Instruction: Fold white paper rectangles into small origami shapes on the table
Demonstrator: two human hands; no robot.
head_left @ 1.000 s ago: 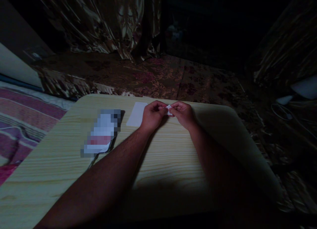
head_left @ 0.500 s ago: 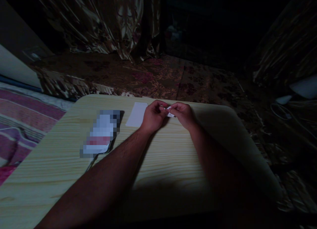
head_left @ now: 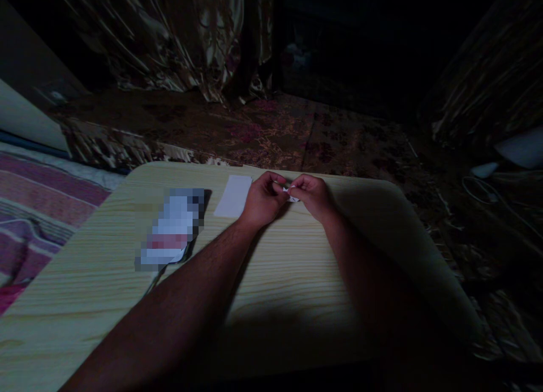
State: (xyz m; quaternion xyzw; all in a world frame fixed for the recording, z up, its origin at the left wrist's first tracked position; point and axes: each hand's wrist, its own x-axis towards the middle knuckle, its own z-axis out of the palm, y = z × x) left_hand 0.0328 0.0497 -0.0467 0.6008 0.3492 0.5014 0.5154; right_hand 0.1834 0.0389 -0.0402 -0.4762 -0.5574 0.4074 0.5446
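Right now the left hand point(head_left: 262, 202) and right hand point(head_left: 313, 195) meet over the far side of the table point(head_left: 271, 279), both pinching 1 small white scrap of paper point(head_left: 291, 194) between their fingertips. Just left of them a white card point(head_left: 233, 196) lies flat, with a blurred packet point(head_left: 172, 229) farther left.

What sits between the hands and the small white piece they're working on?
Nothing visible. The left hand and right hand both pinch the small white piece directly, just above the wooden table. The white card lies off to the left.
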